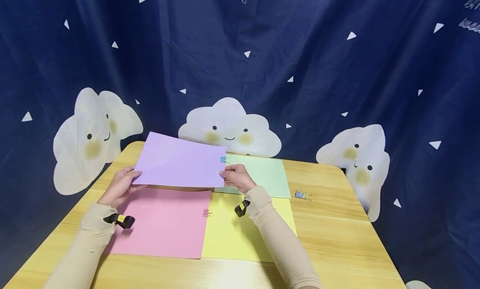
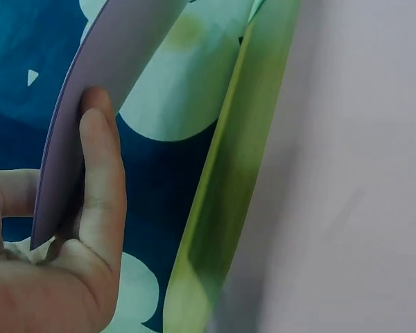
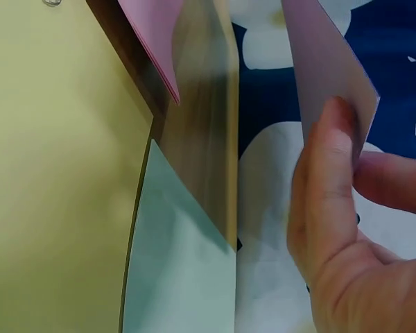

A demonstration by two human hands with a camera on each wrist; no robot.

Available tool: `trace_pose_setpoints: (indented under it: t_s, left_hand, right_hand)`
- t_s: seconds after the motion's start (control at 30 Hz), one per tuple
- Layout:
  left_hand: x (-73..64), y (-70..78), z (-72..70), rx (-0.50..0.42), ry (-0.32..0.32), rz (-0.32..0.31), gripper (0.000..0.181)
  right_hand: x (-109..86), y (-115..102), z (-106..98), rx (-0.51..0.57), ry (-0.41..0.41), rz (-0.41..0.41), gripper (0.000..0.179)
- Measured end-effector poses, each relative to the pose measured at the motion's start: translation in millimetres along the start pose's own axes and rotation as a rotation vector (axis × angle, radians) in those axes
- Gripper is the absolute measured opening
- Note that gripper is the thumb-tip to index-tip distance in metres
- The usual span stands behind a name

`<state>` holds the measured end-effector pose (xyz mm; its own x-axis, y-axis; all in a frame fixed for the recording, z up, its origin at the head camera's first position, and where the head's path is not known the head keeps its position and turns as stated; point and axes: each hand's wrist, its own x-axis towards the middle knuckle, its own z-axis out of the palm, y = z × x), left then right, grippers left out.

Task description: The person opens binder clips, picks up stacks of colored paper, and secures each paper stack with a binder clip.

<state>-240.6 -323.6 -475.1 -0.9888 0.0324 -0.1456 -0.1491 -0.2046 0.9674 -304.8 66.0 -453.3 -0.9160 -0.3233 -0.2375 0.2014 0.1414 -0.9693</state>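
Note:
Both hands hold up purple paper (image 1: 180, 162), tilted above the far left of the table. My left hand (image 1: 119, 185) pinches its lower left corner, thumb on the front and fingers behind, as the left wrist view shows. At the lower right corner my right hand (image 1: 240, 178) pinches it the same way. A blue binder clip (image 1: 223, 159) sits on the paper's right edge, just above the right hand. Below lies pink paper (image 1: 161, 226) with a pink binder clip (image 1: 208, 213) at its right edge. Yellow paper (image 1: 228, 235) lies under the right forearm.
Light green paper (image 1: 268, 174) lies at the back, behind the yellow paper. Right of it, blue and other binder clips (image 1: 300, 194) rest on the wooden table (image 1: 337, 230). A dark blue curtain (image 1: 300, 43) with clouds hangs behind the table.

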Motion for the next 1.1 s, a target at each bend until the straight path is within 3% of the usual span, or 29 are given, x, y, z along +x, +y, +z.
trace_pose_setpoints:
  t_s: [0.17, 0.4, 0.77, 1.1]
  left_hand:
    - [4.6, -0.3, -4.4, 0.067, 0.024, 0.007, 0.066]
    - [13.1, -1.2, -10.5, 0.125, 0.053, 0.009, 0.065]
    - [21.6, -9.6, -16.9, 0.308, 0.085, -0.016, 0.063]
    - [27.3, -11.8, -19.0, 0.436, 0.098, -0.032, 0.059]
  right_hand:
    - [-1.1, -2.5, 3.9, 0.002, -0.041, 0.029, 0.042]
    - [7.8, 1.6, 9.7, 0.012, -0.062, 0.064, 0.049]
    - [20.6, 17.5, 18.9, -0.081, 0.016, 0.06, 0.047]
    - [25.7, 27.7, 27.1, -0.078, 0.068, 0.046, 0.044]
